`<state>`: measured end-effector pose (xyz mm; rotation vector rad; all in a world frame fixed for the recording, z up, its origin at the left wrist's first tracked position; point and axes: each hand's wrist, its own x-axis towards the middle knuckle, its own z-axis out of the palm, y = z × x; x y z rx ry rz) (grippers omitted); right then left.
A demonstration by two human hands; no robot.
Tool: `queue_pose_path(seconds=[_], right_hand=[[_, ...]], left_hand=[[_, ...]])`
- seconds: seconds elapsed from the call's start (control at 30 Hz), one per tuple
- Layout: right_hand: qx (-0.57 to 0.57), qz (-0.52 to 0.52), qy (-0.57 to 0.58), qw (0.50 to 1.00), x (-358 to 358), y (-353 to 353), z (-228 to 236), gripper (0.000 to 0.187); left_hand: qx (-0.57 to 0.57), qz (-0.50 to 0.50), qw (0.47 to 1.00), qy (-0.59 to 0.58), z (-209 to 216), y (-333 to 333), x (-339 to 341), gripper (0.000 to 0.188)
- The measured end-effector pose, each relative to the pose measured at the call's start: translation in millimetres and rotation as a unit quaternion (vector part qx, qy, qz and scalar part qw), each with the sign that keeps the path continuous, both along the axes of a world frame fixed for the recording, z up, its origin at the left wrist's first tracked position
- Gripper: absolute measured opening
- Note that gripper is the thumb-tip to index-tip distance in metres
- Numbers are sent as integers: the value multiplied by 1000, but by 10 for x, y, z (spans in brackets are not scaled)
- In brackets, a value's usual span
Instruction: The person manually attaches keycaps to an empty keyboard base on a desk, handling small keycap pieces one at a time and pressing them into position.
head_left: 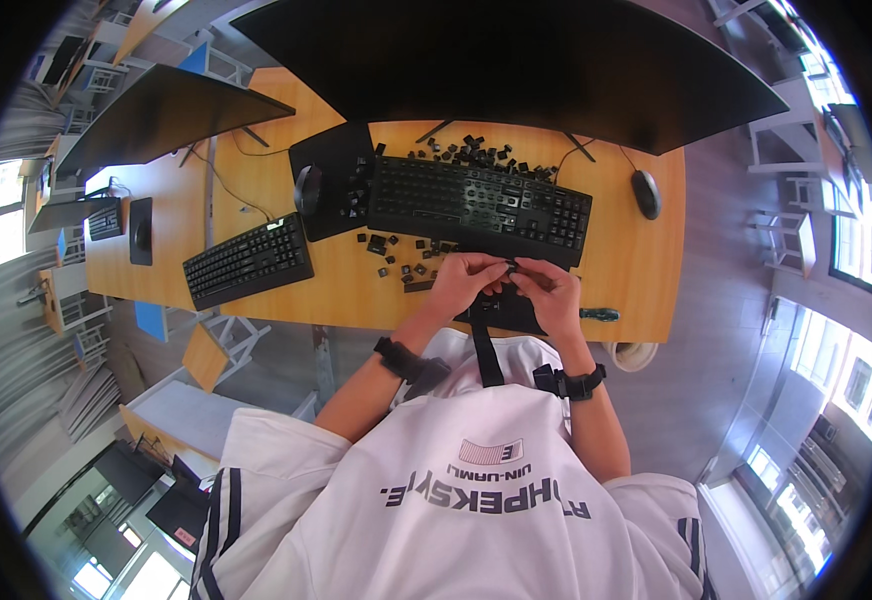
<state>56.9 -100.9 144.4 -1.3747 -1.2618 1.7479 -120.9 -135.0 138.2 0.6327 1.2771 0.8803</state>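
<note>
My left hand (461,283) and my right hand (554,294) meet at the desk's near side, fingertips pinched together. Between them is a small black keycap (511,267), mostly hidden by the fingers. Just beyond lies a black keyboard (476,203); keys stand on its right part, while much of its left part looks bare of caps. Loose black keycaps (476,152) are heaped along its far edge, and more keycaps (406,270) are scattered left of my left hand. Under my hands sits a dark flat pad (516,312).
A large monitor (516,60) spans the far side. At left are a second keyboard (248,262), a black mouse pad (331,160) holding a mouse (307,188) and keycaps, and another monitor (171,110). Rightward lie a mouse (646,195) and a green-handled tool (599,314) near the desk edge.
</note>
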Motion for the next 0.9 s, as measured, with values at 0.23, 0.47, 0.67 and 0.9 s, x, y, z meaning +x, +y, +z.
queue_pose_path(seconds=[0.23,0.47,0.67,0.9], right_hand=[[60,1,-152,987,221,378,-509,19],[107,-3,-307,946,335,845,-968,18],[175,15,-304,936,278,1076,-1136,12],[221,-12,-314,923,232,1093,-1198,8]], left_hand=[[52,24,989,133,-498,409,486,18],[172,29,933,315,-1062,931,788,13],[123,-7,932,342,-1329,1077,723,8],[136,-17,911,388,-1370,1117,738,13]])
